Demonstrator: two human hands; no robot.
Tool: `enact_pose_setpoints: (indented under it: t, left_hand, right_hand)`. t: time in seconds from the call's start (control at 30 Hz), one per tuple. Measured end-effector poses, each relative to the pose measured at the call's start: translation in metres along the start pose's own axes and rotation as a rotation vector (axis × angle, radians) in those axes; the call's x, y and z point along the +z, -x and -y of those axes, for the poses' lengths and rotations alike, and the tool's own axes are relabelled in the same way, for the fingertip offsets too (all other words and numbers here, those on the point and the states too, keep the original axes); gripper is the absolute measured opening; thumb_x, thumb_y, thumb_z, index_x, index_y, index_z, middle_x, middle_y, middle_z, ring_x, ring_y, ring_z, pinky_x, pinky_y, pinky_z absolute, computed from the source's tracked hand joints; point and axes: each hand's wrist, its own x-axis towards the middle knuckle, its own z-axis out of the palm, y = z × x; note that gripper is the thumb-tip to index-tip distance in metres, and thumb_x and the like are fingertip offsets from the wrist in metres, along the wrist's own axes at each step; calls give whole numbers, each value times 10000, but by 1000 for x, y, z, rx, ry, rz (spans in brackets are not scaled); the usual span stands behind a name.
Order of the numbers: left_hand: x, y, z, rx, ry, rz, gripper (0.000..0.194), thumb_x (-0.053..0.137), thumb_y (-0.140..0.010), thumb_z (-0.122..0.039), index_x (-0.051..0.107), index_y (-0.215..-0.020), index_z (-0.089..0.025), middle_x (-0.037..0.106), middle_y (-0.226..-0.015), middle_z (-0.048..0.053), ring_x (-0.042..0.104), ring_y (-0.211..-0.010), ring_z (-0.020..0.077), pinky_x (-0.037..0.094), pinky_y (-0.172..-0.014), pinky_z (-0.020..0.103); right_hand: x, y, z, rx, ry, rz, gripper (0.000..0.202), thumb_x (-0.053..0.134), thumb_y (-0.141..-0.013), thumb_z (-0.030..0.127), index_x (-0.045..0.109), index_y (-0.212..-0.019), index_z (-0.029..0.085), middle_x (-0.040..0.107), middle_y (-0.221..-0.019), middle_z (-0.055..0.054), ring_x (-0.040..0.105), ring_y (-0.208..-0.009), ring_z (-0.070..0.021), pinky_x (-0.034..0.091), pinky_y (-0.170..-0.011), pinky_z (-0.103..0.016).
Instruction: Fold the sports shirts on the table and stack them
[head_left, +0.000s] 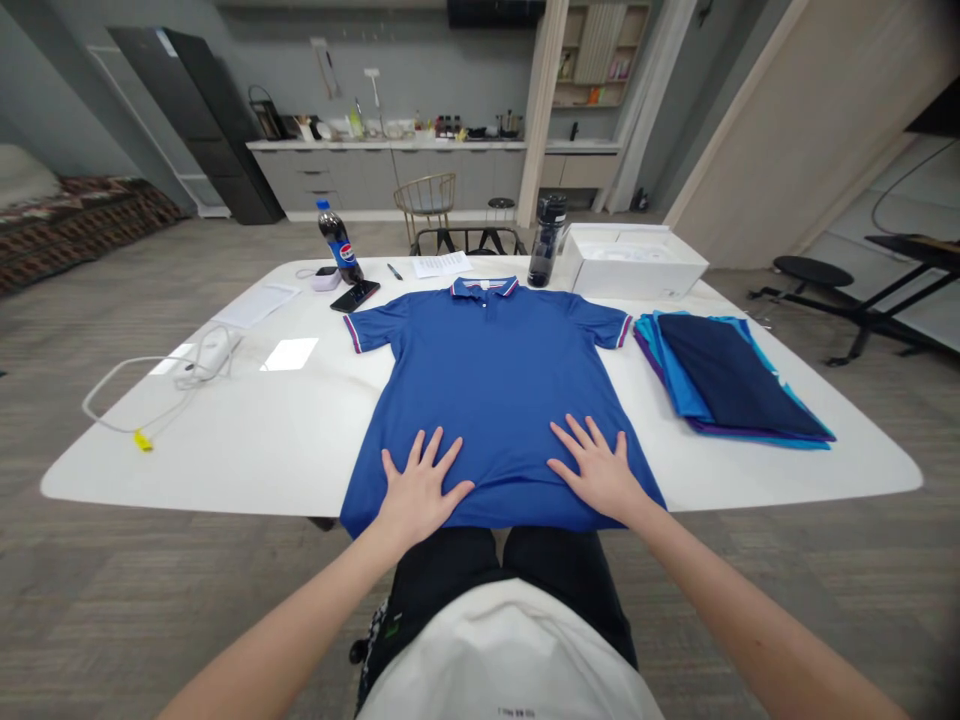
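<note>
A blue polo shirt [495, 380] lies spread out, front up, on the white table, its collar at the far side and its sleeves out to both sides. Red and white stripes trim the collar and cuffs. The hem hangs slightly over the near table edge. My left hand [421, 488] rests flat on the lower left of the shirt, fingers spread. On the lower right of it, my right hand [596, 468] lies flat too, fingers apart. Neither hand grips the cloth. Small creases run between the hands.
Right of the shirt is a stack of folded clothes [739, 380]. Behind stand a white box [634, 262], a dark bottle [546, 245] and a cola bottle [341, 245] beside a phone [355, 295]. A white cable [124, 362] and power strip lie on the white table [247, 440] at left.
</note>
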Motion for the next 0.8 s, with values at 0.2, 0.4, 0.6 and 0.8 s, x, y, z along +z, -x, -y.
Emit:
enact_pose_setpoints:
  t: [0.2, 0.4, 0.6, 0.8]
  left_hand:
    - [-18, -4, -13, 149, -39, -51, 524, 339, -1031, -568, 574, -1417, -302, 563, -1465, 141, 527, -1324, 362, 444, -1047, 561]
    - [-27, -18, -36, 438, 32, 76, 248, 429, -1047, -340, 651, -1035, -228, 692, -967, 64, 672, -903, 219, 520, -798, 338]
    - [-33, -2, -30, 573, 217, 206, 300, 406, -1057, -352, 681, -978, -263, 720, -902, 20, 691, -803, 179, 516, -728, 306]
    - [-39, -126, -9, 429, 111, -59, 389, 423, -1044, -406, 631, -1340, -263, 587, -1452, 82, 543, -1338, 227, 411, -1147, 410]
  right_hand:
    - [-18, 6, 3, -99, -60, -39, 525, 523, -972, 597, 610, -1410, 323, 484, -1547, -115, 394, -1434, -386, 309, -1121, -688]
    - [-30, 0, 44, -470, -259, 37, 267, 508, -1033, 381, 734, -1091, 251, 686, -1037, -68, 631, -999, -211, 475, -930, -358]
    - [-36, 19, 25, -469, -404, 274, 257, 551, -1004, 375, 722, -860, 248, 668, -715, 13, 603, -655, -148, 442, -669, -269]
    - [-40, -85, 31, -337, -386, -32, 376, 471, -1026, 484, 727, -1162, 244, 717, -1185, -86, 644, -1104, -229, 478, -1002, -380]
